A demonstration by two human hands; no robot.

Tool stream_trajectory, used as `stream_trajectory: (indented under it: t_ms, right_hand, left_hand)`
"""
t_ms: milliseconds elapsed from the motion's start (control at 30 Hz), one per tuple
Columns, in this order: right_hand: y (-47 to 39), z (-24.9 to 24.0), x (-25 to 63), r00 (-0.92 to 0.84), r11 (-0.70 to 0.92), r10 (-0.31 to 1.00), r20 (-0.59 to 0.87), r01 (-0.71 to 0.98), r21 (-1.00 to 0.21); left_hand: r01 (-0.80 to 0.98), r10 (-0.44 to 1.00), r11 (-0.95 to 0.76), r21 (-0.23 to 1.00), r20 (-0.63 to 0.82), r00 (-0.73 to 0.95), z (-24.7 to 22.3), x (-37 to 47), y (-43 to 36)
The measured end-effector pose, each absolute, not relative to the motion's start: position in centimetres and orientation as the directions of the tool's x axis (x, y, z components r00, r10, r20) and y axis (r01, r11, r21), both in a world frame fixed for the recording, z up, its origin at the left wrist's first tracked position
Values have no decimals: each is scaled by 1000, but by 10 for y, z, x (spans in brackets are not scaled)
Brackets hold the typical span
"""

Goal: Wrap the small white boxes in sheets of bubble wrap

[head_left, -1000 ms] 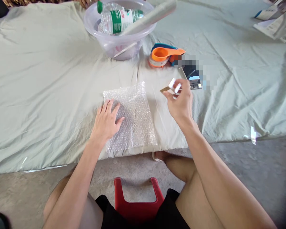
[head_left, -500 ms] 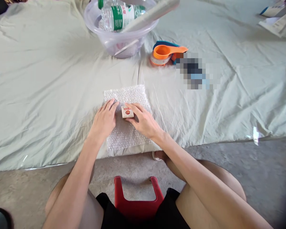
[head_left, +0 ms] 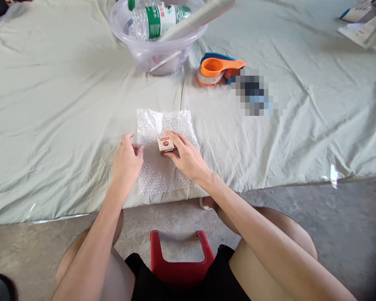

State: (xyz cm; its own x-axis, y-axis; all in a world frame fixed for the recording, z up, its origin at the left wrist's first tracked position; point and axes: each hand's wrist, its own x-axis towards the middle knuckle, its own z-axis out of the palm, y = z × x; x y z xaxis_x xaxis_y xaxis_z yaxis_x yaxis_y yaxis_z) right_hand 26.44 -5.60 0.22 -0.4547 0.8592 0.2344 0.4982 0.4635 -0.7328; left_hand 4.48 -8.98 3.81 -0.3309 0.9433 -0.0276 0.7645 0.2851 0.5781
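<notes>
A sheet of bubble wrap (head_left: 163,179) lies flat on the cloth-covered table. Over its middle is a small cardboard box (head_left: 166,144), pale with a red label on top. My right hand (head_left: 189,159) grips the box from the right, thumb on the near side and fingers on the far side. At the left edge of the wrap is my left hand (head_left: 128,161), its fingers loosely curled and apart, with nothing in them. Whether its fingertips touch the wrap I cannot tell.
Beyond the wrap stands a translucent basin (head_left: 163,54) with a plastic bottle (head_left: 159,21) and a long pale roll (head_left: 197,21). An orange tape dispenser (head_left: 214,69) sits right of it, beside a blurred-out patch. Packets (head_left: 368,31) lie far right. A red stool (head_left: 181,271) is below me.
My left hand has moved left, off the middle of the bubble wrap to its left edge. The box, still in my right hand, has turned slightly and shifted a little left.
</notes>
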Motion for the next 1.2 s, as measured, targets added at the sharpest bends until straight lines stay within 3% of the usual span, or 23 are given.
stream_trajectory:
  t_ms: [200, 333, 500, 633, 767, 933, 1033, 1200]
  right_hand:
    - [-57, 8, 263, -418, 368, 897, 141, 532, -762]
    - [-56, 13, 267, -430, 405, 885, 181, 519, -753]
    - [-45, 10, 292, -100, 266, 959, 266, 646, -716]
    - [-41, -4, 304, -32, 156, 981, 189, 705, -692]
    - [-41, 0, 298, 12, -6, 1000, 1, 533, -846]
    - [-43, 25, 285, -144, -106, 983, -114, 61, -992]
    - [-50, 31, 277, -222, -67, 973, -59, -26, -997]
    - [-57, 20, 265, -247, 236, 949, 197, 140, -962]
  left_hand:
    - [749, 947, 303, 590, -96, -308, 40, 49, -86]
    - [745, 960, 241, 623, -40, -277, 38, 49, -87]
    - [765, 968, 126, 631, 92, -235, 34, 48, -88]
    - [738, 959, 62, 672, 163, -230, 35, 51, -87]
    - [678, 955, 43, 734, 169, -244, 40, 60, -87]
    - [632, 960, 18, 775, 163, -228, 45, 72, -85]
    - [592, 963, -5, 806, 164, -214, 46, 79, -82]
    - [507, 963, -6, 862, 141, -228, 48, 88, -81]
